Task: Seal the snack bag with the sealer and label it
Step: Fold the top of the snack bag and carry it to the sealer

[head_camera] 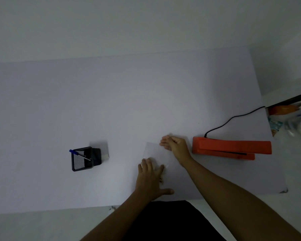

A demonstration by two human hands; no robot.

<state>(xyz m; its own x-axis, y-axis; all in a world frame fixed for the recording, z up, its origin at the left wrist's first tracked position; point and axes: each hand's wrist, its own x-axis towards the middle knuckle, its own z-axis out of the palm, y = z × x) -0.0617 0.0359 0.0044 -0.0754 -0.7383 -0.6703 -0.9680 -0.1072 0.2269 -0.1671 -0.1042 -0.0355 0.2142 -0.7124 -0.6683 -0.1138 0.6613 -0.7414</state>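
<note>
A pale, see-through snack bag lies flat on the white table, near the front edge. My left hand presses flat on the bag's near end, fingers spread. My right hand pinches the bag's far right corner with curled fingers. The orange sealer sits just right of my right hand, its arm down and its black cord running off to the right. The bag's contents are too faint to make out.
A black mesh pen holder with a blue pen stands to the left, with a pale block, possibly labels, behind it. Cluttered packages lie beyond the table's right edge. The wall rises behind the table.
</note>
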